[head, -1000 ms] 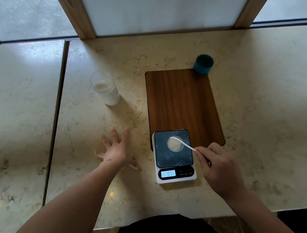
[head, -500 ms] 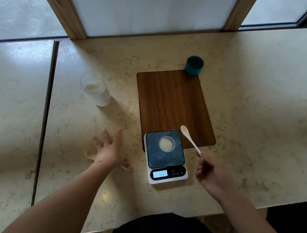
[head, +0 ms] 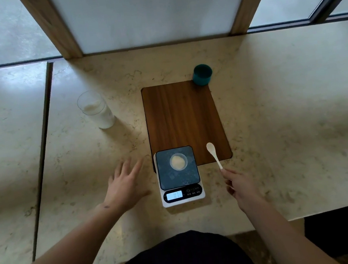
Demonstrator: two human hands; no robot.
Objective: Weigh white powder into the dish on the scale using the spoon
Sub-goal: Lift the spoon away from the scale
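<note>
Spoon [head: 213,155] pinched by its handle end in right hand [head: 241,186], bowl over board's near right corner — clear of dish [head: 178,161], centred on scale [head: 179,175], so the reading likely settles. Left hand [head: 125,186] spread, empty.

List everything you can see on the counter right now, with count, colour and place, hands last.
scale: 1, white body with dark platform, near counter edge, overlapping the board's near left corner
dish: 1, clear, on the scale platform, holding pale powder
spoon: 1, white, right of the scale, bowl over the board's near right part, handle in the right hand
board: 1, brown wood, centre of counter
glass: 1, clear, partly filled with white powder, left of the board
cup: 1, teal, at the board's far right corner
left hand: open, fingers spread, left of the scale
right hand: pinching the spoon's handle end
</note>
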